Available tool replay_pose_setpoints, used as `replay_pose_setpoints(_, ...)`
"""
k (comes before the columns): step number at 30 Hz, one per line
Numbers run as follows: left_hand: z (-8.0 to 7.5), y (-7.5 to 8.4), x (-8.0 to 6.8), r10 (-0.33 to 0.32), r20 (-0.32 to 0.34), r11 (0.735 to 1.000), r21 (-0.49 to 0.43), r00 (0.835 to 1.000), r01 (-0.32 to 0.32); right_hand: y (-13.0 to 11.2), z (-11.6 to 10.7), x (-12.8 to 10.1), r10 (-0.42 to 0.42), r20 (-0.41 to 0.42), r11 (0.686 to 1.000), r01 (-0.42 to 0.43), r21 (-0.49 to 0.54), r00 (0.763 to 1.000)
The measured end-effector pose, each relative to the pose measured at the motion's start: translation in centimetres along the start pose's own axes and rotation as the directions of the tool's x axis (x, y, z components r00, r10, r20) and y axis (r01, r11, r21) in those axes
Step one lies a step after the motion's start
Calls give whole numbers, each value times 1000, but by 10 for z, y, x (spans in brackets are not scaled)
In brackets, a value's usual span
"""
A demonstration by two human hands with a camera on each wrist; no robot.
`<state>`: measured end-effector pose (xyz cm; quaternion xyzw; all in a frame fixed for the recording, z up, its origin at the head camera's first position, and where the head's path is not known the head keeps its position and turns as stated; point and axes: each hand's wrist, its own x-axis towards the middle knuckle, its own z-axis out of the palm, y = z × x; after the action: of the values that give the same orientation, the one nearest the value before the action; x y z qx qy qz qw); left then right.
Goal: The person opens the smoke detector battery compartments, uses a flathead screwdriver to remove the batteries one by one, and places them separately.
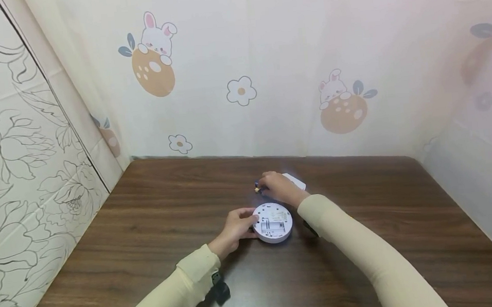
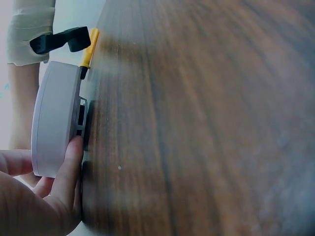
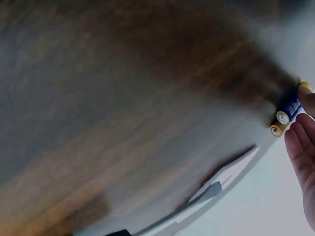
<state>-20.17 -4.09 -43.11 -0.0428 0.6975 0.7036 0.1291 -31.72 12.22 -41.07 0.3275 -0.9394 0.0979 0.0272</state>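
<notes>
In the head view a round white smoke detector [image 1: 272, 217], its battery compartment facing up, is held at its left edge by my left hand [image 1: 236, 230]. The left wrist view shows the detector [image 2: 55, 118] side-on, tilted off the table, with fingers beneath its rim. Beyond it my right hand [image 1: 277, 187] reaches down over blue-and-yellow batteries [image 1: 257, 187]. In the right wrist view the thumb and fingers pinch a blue battery [image 3: 294, 108]. A second battery [image 3: 276, 131] lies right beside it, mostly hidden by the hand.
A flat white piece [image 1: 294, 182] lies behind the right hand. A thin yellow item with a black end [image 2: 91, 46], kind unclear, lies past the detector. The brown wooden table [image 1: 166, 194] meets a patterned curtain [image 1: 208, 118] at the back.
</notes>
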Motion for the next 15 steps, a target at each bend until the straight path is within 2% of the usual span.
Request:
replay_pose_setpoints(6,0,1,0,-8,5,1000,-9,1000,8,7,-12,-2,-23,-33,1000,23,-1,999)
replay_pose_setpoints(15,0,-3,4,3,8,1000,-4,1000,-3,24,-34,-10,23,-66,1000,-24,-17,998)
